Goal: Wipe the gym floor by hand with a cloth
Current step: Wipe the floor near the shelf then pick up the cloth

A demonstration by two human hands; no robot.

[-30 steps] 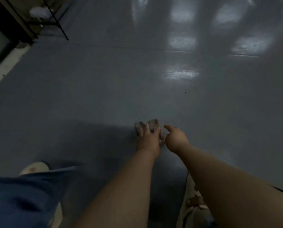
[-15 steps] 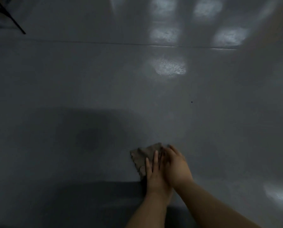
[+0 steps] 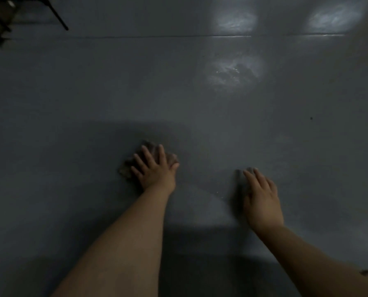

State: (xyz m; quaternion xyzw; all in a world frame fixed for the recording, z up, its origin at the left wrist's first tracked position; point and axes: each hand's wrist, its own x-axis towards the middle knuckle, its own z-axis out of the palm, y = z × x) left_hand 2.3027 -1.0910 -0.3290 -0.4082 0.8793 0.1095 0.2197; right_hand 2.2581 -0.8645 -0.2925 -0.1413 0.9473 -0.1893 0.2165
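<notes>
A small brownish cloth lies flat on the grey gym floor. My left hand presses down on it with straight, spread fingers and covers most of it; only the cloth's left and far edges show. My right hand rests flat on the bare floor to the right of the cloth, well apart from it, with fingers extended and holding nothing.
A thin seam crosses the floor at the back. Pale light reflections shine on the floor ahead. A black metal frame leg stands at the far left corner. A tiny dark speck lies to the right.
My right hand has come off the cloth and moved right onto the bare floor. My left hand stays on the cloth with fingers spread. The view has shifted forward and down.
</notes>
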